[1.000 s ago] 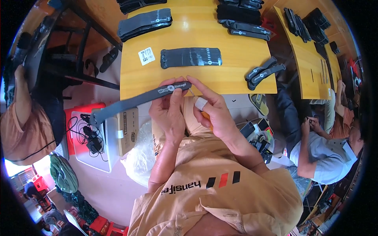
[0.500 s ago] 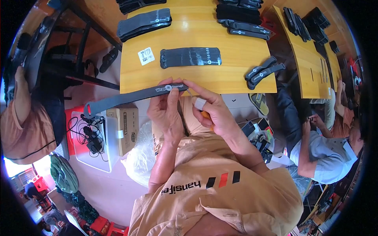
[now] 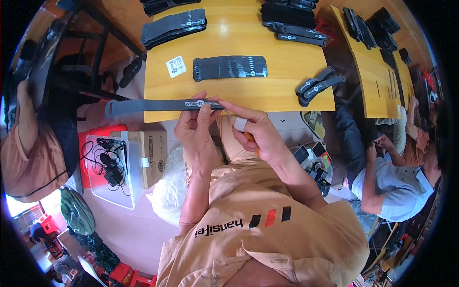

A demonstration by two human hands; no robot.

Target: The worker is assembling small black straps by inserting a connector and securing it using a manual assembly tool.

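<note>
My left hand [image 3: 197,134] is closed, pinching a dark grey strap [image 3: 153,105] near its printed end, thumb on top. The strap stretches out level to the left, over the table's front edge, and has a looped slot at its far end. My right hand [image 3: 258,134] is wrapped around a small tool with an orange handle [image 3: 249,137]. The tool's thin metal shaft points at the strap's right end, where my right fingertips also touch it. What exactly its tip does there is too small to tell. White tape [image 3: 240,124] circles a finger of this hand.
On the yellow table [image 3: 282,98] lie a row of dark straps [image 3: 229,68], a white label [image 3: 176,67], two loose straps [image 3: 321,87] and strap stacks [image 3: 174,27]. A clear bin [image 3: 114,191] with cables and a cardboard box [image 3: 154,158] stand lower left. People sit on both sides.
The strap's looped far end has swung upward, so the strap now lies nearly level. My left hand has shifted slightly left; both hands keep their holds.
</note>
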